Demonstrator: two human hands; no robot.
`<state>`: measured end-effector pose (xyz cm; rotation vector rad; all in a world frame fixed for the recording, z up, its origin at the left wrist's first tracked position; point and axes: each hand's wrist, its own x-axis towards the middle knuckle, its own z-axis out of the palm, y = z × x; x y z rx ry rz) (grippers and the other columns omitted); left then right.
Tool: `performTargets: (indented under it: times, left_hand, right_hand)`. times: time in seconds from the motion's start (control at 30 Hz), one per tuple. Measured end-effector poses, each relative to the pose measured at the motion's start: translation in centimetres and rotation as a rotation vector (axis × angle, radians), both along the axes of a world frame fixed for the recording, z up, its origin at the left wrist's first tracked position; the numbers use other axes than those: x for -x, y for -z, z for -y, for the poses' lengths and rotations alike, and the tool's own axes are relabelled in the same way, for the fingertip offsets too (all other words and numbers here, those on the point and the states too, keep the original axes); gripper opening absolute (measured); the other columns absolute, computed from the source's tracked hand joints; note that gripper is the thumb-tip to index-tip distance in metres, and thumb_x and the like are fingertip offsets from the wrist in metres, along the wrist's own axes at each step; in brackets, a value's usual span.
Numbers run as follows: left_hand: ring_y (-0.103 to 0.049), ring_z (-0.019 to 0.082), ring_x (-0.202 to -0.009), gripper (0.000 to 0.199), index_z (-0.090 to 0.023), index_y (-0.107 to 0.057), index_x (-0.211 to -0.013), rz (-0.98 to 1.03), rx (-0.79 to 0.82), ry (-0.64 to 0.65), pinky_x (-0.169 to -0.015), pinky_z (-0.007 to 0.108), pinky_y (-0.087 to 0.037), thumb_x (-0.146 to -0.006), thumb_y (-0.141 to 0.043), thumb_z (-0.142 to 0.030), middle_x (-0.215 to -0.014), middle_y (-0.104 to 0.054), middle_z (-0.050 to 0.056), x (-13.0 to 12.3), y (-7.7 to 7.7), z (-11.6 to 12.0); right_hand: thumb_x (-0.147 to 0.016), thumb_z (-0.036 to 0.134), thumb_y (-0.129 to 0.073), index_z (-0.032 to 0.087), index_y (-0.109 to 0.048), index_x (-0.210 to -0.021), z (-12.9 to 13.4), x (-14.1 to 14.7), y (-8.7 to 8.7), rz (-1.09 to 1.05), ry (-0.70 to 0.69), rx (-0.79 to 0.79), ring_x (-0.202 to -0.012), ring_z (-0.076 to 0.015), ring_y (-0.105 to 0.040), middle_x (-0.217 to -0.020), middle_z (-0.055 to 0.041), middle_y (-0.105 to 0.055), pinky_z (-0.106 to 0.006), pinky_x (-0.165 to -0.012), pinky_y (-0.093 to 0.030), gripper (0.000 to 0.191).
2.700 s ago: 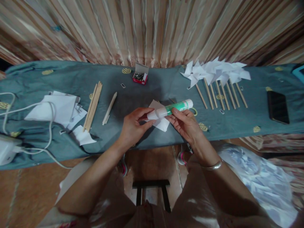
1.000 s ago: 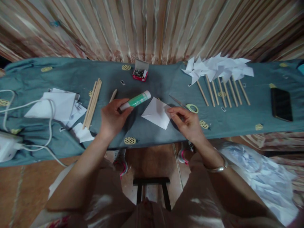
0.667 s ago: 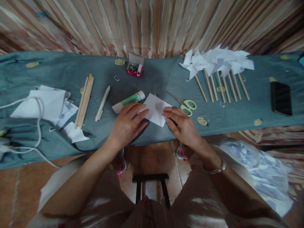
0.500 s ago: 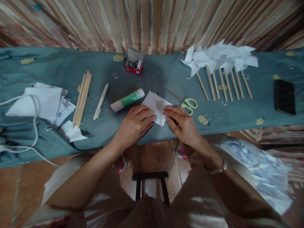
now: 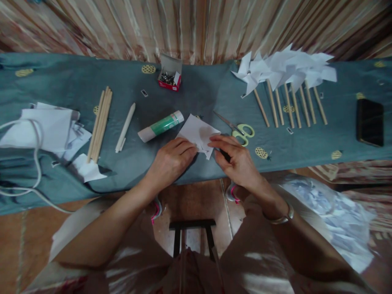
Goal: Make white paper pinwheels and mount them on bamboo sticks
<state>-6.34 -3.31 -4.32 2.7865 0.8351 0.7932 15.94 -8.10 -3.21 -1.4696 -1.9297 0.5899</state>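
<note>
A white paper square (image 5: 197, 130) with cut slits lies on the table between my hands. My left hand (image 5: 174, 159) holds its lower left edge, fingers pressed together. On its right side, my right hand (image 5: 234, 157) grips the paper between thumb and fingers, the tips partly hidden. Green-handled scissors (image 5: 241, 132) lie just beyond my right hand, with closed blades pointing up and left. A green and white glue stick (image 5: 161, 126) rests at the paper's left.
Further left are a white pen (image 5: 125, 128), wooden sticks (image 5: 101, 122), paper sheets (image 5: 52, 126) and a white cable (image 5: 38, 163). A red box of pins (image 5: 170, 77) stands behind. Paper pinwheels (image 5: 284, 69) and a black phone (image 5: 370, 122) lie right.
The view has shifted slightly. The paper's near corner now looks split and spread, and my left fingers have drawn a little down and closer together.
</note>
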Motion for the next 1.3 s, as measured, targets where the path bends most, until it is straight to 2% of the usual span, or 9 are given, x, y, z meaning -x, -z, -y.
performTargets:
  times: [0.17, 0.3, 0.47, 0.77, 1.0, 1.17, 1.3]
  left_hand:
    - [-0.069, 0.020, -0.089, 0.017, -0.013, -0.070, -0.097, 0.091, 0.060, -0.004, -0.081, 0.033, -0.060, -0.099, -0.054, -0.019, -0.093, -0.075, 0.010, -0.1, -0.3, 0.6]
    - [-0.070, 0.021, -0.095, 0.016, -0.014, -0.071, -0.101, 0.109, 0.175, 0.047, -0.086, 0.036, -0.060, -0.098, -0.056, -0.017, -0.097, -0.076, 0.010, 0.1, -0.5, 1.5]
    - [-0.070, 0.021, -0.100, 0.017, -0.014, -0.071, -0.104, 0.089, 0.212, 0.050, -0.090, 0.037, -0.060, -0.099, -0.055, -0.018, -0.100, -0.076, 0.010, 0.1, -0.5, 2.1]
    - [-0.069, 0.021, -0.101, 0.021, -0.016, -0.067, -0.117, 0.091, 0.211, 0.036, -0.090, 0.036, -0.059, -0.101, -0.053, -0.020, -0.102, -0.075, 0.008, 0.1, -0.4, 2.6]
    - [-0.068, 0.020, -0.095, 0.018, -0.017, -0.072, -0.107, 0.193, 0.263, 0.037, -0.084, 0.034, -0.059, -0.099, -0.056, -0.019, -0.099, -0.075, 0.008, -0.1, -0.1, 2.3]
    - [-0.069, 0.019, -0.095, 0.019, -0.018, -0.074, -0.106, 0.198, 0.326, 0.011, -0.086, 0.034, -0.059, -0.099, -0.056, -0.018, -0.101, -0.076, 0.008, -0.3, 0.0, 2.2]
    - [-0.070, 0.019, -0.095, 0.019, -0.016, -0.074, -0.106, 0.197, 0.317, 0.011, -0.085, 0.032, -0.059, -0.098, -0.057, -0.017, -0.101, -0.076, 0.009, -0.2, 0.1, 2.1]
  right_hand:
    - [-0.081, 0.018, -0.066, 0.027, -0.074, -0.103, 0.4, 0.2, 0.0, -0.103, 0.045, 0.074, -0.127, -0.0271, -0.062, -0.137, -0.0059, -0.066, -0.052, -0.111, -0.046, 0.025]
    - [-0.081, 0.027, -0.076, 0.029, -0.076, -0.099, 0.6, 0.3, -0.1, -0.195, 0.027, 0.131, -0.132, -0.0275, -0.058, -0.141, -0.0042, -0.063, -0.053, -0.114, -0.043, 0.018]
    - [-0.085, 0.029, -0.075, 0.030, -0.078, -0.085, 0.6, 0.4, -0.1, -0.198, 0.000, 0.164, -0.132, -0.0284, -0.057, -0.140, -0.0023, -0.064, -0.055, -0.115, -0.042, 0.003]
    - [-0.085, 0.026, -0.072, 0.026, -0.074, -0.081, 0.4, 1.3, 0.4, -0.159, 0.080, 0.101, -0.130, -0.0297, -0.058, -0.137, -0.0047, -0.065, -0.054, -0.112, -0.045, 0.005]
    - [-0.085, 0.024, -0.071, 0.026, -0.073, -0.079, 0.4, 1.7, 0.0, -0.104, 0.095, 0.115, -0.128, -0.0302, -0.058, -0.137, -0.0051, -0.065, -0.054, -0.110, -0.047, 0.007]
    - [-0.084, 0.024, -0.071, 0.025, -0.073, -0.080, 0.4, 1.9, 0.0, -0.094, 0.116, 0.098, -0.127, -0.0305, -0.059, -0.137, -0.0055, -0.066, -0.052, -0.109, -0.048, 0.005]
    - [-0.085, 0.024, -0.071, 0.025, -0.073, -0.081, 0.5, 2.0, 0.1, -0.086, 0.125, 0.083, -0.128, -0.0295, -0.059, -0.136, -0.0059, -0.066, -0.053, -0.110, -0.047, 0.004]
